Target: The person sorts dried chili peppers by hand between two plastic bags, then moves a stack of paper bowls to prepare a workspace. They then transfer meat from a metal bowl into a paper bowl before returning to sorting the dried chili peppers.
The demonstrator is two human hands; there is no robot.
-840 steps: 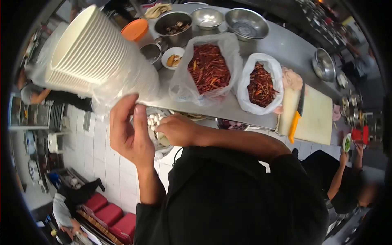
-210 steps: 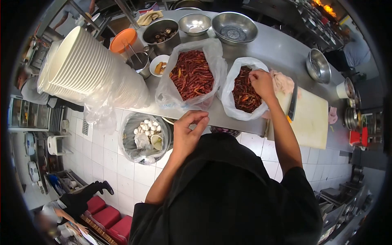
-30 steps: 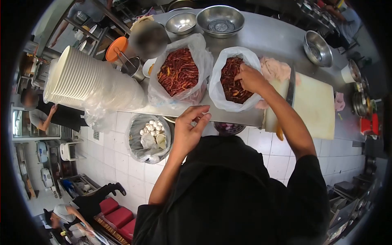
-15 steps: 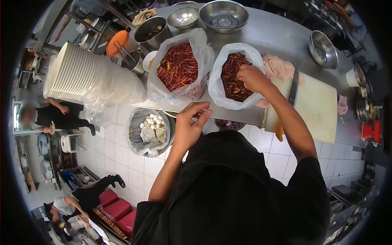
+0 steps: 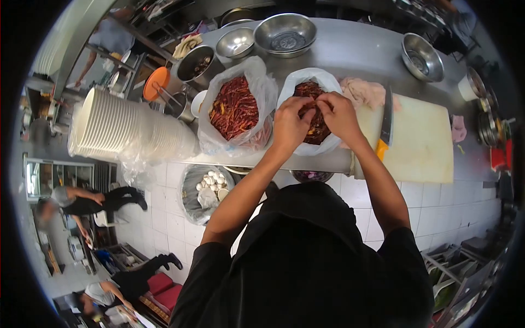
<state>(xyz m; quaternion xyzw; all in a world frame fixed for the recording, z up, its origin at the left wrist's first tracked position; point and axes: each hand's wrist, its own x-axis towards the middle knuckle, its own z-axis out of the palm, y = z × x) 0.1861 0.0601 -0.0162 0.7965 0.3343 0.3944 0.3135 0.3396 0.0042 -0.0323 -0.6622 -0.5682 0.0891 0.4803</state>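
Note:
A white plastic bag (image 5: pixel 328 146) stands open on the steel counter, full of dark red dried chilies (image 5: pixel 317 131). Over its mouth, my left hand (image 5: pixel 292 123) and my right hand (image 5: pixel 340 116) are close together, fingertips nearly meeting. Both are closed in a pinch on a dried chili, which the fingers mostly hide. To their left, a second clear plastic bag (image 5: pixel 261 87) holds more dried red chilies (image 5: pixel 234 109).
A cleaver-like knife (image 5: pixel 387 123) with a yellow handle lies on the white cutting board (image 5: pixel 421 142), near a pink cloth (image 5: pixel 362 92). Stacked white tubs (image 5: pixel 109 126) lie left. Steel bowls (image 5: pixel 285 34) stand behind. Below the counter's edge is a lined bin (image 5: pixel 191 205).
My left hand has moved from the counter's front edge up to the right-hand bag. My right hand has risen from among the chilies, and the two hands have come together.

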